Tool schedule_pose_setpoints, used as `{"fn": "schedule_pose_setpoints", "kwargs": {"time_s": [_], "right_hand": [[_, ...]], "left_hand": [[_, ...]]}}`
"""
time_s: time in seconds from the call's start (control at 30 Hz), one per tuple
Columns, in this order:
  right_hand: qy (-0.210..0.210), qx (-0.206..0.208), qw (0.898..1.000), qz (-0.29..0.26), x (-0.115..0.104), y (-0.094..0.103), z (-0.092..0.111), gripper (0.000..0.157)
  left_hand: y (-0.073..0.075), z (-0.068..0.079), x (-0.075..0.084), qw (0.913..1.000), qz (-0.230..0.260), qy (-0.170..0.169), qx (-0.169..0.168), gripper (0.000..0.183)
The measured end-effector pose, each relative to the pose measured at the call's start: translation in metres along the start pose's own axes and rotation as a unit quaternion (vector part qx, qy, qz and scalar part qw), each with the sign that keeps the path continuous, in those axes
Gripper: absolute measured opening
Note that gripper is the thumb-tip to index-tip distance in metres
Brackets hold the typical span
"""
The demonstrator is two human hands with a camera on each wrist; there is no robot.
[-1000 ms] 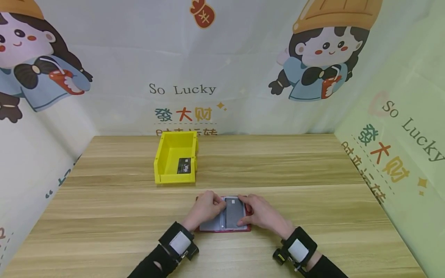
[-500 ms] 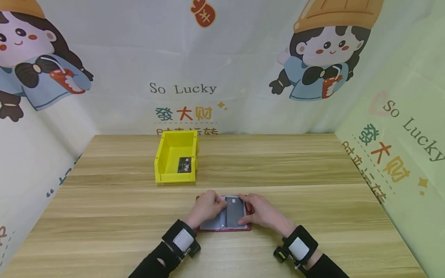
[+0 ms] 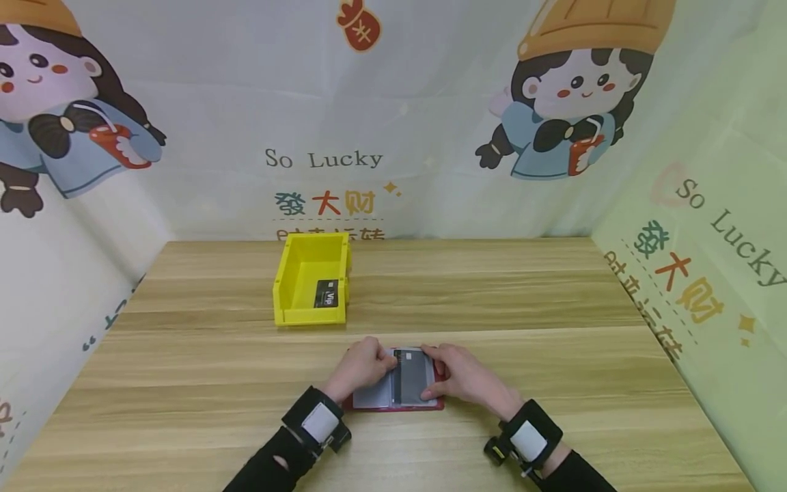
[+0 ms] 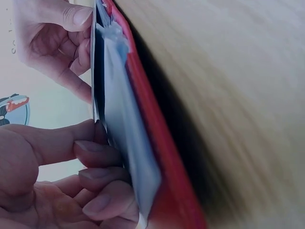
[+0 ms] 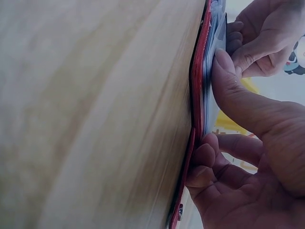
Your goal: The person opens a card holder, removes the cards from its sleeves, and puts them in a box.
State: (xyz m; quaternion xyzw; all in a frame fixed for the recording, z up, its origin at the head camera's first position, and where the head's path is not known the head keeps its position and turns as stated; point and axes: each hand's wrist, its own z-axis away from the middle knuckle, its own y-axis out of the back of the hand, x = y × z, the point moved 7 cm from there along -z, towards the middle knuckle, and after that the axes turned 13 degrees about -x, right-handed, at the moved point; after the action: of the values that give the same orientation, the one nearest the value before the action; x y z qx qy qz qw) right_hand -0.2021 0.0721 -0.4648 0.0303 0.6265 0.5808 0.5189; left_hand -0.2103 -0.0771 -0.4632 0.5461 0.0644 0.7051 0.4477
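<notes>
A red card holder (image 3: pixel 399 409) with clear sleeves lies spread open on the table. Its right-hand sleeve holds a dark grey card (image 3: pixel 415 379), whose darker left strip sticks out past the sleeve. My left hand (image 3: pixel 363 365) pinches that card near its top left edge, thumb against fingers. At the right side, my right hand (image 3: pixel 461 374) grips the holder, forefinger at the top corner and thumb on the sleeve. The right wrist view shows the stacked sleeves above the red cover (image 5: pixel 198 81), with the right thumb (image 5: pixel 228 90) pressing them.
Behind the holder, slightly left, stands a yellow bin (image 3: pixel 310 316); a black VIP card (image 3: pixel 326 294) lies inside it. Printed cloth (image 3: pixel 430 123) hangs at the back and sides of the wooden table (image 3: pixel 522 294).
The grey card has slid slightly left, so its dark edge strip now shows outside the sleeve. My left hand has shifted a little left with it; the right hand stays nearly still.
</notes>
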Motion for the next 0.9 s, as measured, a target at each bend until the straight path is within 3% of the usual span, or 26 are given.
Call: {"fn": "schedule_pose_setpoints", "kwargs": {"time_s": [0.43,0.9], "right_hand": [[0.003,0.001,1.0,-0.004,0.0004,-0.0001,-0.0007,0.069],[0.0,-0.005,1.0,-0.003,0.0015,-0.0011,-0.0008,0.066]], "left_hand": [[0.0034,0.0021,-0.0055,0.9998,-0.005,0.014,0.01,0.039],[-0.0024,0.0004,-0.0051,0.9995,-0.027,-0.014,0.009,0.048]]}}
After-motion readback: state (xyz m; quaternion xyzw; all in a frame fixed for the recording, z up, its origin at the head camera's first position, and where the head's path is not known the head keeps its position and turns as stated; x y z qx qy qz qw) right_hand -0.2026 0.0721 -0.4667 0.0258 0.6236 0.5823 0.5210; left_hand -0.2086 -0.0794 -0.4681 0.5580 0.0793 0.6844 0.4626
